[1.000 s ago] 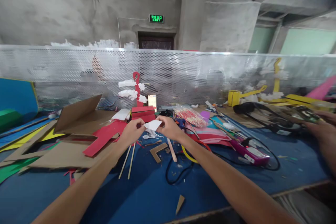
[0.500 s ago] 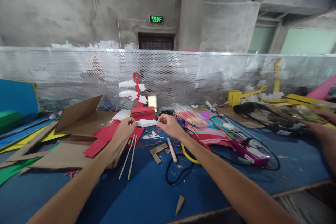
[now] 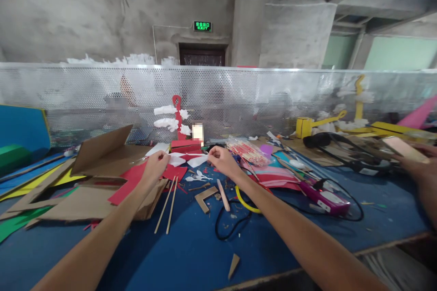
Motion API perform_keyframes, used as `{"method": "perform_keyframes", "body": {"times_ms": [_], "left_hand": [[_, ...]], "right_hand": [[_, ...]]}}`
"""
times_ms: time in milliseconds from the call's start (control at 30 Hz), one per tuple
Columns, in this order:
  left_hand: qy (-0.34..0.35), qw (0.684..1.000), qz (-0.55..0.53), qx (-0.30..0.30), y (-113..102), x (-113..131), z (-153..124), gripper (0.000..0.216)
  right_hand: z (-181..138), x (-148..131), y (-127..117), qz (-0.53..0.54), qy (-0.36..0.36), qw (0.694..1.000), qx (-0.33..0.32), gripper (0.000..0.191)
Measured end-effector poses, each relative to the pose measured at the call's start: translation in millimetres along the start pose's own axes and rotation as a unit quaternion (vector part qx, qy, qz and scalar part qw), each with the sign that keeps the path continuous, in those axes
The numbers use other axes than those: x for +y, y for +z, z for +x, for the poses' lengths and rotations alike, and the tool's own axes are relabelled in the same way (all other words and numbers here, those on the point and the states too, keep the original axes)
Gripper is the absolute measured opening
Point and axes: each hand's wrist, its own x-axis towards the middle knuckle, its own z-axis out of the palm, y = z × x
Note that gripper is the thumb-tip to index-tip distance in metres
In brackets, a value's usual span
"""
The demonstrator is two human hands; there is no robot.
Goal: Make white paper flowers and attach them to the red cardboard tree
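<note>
My left hand [image 3: 157,163] pinches a thin white piece of paper-like material [image 3: 176,159] between thumb and fingers. A second white piece [image 3: 198,160] hangs from the pinched fingertips of my right hand [image 3: 220,160]. Red shows in the narrow gap between the two pieces. Just behind them stands a red box-like base [image 3: 186,146], with a red upright [image 3: 177,104] bearing white fluffy clumps [image 3: 166,123]. Below my hands, several small white scraps [image 3: 198,176] lie on the blue table [image 3: 191,250]. Red sheets [image 3: 129,186] are partly under my left forearm.
Two thin wooden sticks [image 3: 171,204], an L-shaped cardboard piece [image 3: 205,199] and a black cord [image 3: 218,232] lie in front. Cardboard [image 3: 102,150] is piled left. At right are a purple device [image 3: 326,198], a bag of sticks [image 3: 249,151] and another person's hand [image 3: 416,163] with a phone [image 3: 404,148].
My hands have moved apart, the left one leftward. The single white strip between them now appears as two pieces. At right, the other person's phone has come into view.
</note>
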Motion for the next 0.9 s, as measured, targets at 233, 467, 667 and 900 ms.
{"method": "perform_keyframes", "body": {"times_ms": [233,467,667,900], "left_hand": [[-0.016,0.994,-0.11,-0.006,-3.8,-5.7,5.9,0.022],[-0.036,0.968,-0.231,-0.095,3.7,12.2,-6.2,0.036],[-0.046,0.961,-0.267,-0.051,11.6,21.6,-9.7,0.039],[-0.032,0.948,-0.298,-0.11,17.3,36.6,-21.3,0.041]], "right_hand": [[8.1,5.7,-6.3,0.076,0.012,0.994,0.076,0.009],[0.6,-11.3,-12.5,0.215,0.11,0.97,-0.005,0.019],[-14.1,-12.2,-3.2,0.11,0.107,0.936,-0.318,0.022],[-17.9,-10.6,10.7,-0.013,-0.012,0.929,-0.37,0.036]]}}
